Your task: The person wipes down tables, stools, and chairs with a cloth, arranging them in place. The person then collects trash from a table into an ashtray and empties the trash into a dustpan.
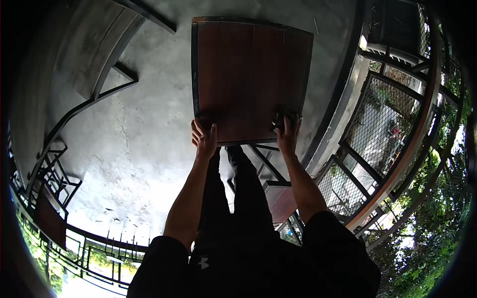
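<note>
In front of me is a square wooden tabletop (252, 74) of reddish-brown boards, set in a dark metal frame. My left hand (204, 139) is closed around its near left corner, thumb on the upper face and fingers at the side edge. At the near right corner, my right hand (288, 131) has its fingers curled over the top face. Under those fingers is a small dark crumpled thing (277, 120), perhaps a cloth; shadow blurs its outline. Whatever supports the tabletop is mostly hidden beneath it.
A long wooden table (99, 49) with a dark metal frame stands at left on the grey concrete floor (149, 99). Behind my right arm is another reddish wooden top (280, 201) on metal legs. Mesh railing (382, 119) runs along the right, with greenery beyond.
</note>
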Demonstrator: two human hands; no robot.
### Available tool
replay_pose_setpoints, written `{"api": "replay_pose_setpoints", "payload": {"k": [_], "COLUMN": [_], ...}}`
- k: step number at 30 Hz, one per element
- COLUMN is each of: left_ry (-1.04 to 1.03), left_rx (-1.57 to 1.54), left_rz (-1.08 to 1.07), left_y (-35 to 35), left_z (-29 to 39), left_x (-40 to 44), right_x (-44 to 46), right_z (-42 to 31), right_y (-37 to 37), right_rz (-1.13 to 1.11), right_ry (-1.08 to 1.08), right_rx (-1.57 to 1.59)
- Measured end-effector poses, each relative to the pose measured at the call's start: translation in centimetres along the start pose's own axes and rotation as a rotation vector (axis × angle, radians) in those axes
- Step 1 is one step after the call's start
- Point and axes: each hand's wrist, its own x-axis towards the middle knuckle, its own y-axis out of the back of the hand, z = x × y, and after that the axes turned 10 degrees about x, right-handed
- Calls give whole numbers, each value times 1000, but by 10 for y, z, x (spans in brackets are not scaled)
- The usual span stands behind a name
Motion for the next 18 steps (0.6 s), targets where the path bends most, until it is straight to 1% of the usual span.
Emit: {"api": "replay_pose_setpoints", "payload": {"k": [1,3,4,5,6,7,9,10,12,13,16,17,18], "left_ry": [2,-101,-156,-158,-142,-124,-157,-154,-171,-163,-63,-65,-21], "left_rx": [4,-83,-124,-118,-263,-410,-446,-443,-634,-627,-743,-734,-704], "left_rz": [8,-10,-23,-23,-62,-102,-96,-94,-30,-28,-206,-198,-128], "left_y": [6,23,30,37,44,46,50,46,37,40,60,56,52], "left_z": [-4,-7,-7,-2,7,13,21,22,22,27,53,54,54], "left_x": [4,18,27,38,51,66,98,117,144,142,149,148,147], "right_x": [5,24,35,53,70,84,115,128,151,160,198,198,198], "right_z": [10,14,19,10,4,11,25,27,30,32,38,39,34], "right_y": [-3,-4,-5,9,21,25,34,39,50,56,75,76,76], "right_rz": [90,269,270,272,270,272,119,115,-17,-26,-234,-240,-226], "right_ry": [-24,-71,-72,-309,-547,-550,-675,-675,-728,-734,-873,-871,-806], "right_rx": [70,211,219,408,594,595,985,987,1134,1137,1168,1179,1140]}}
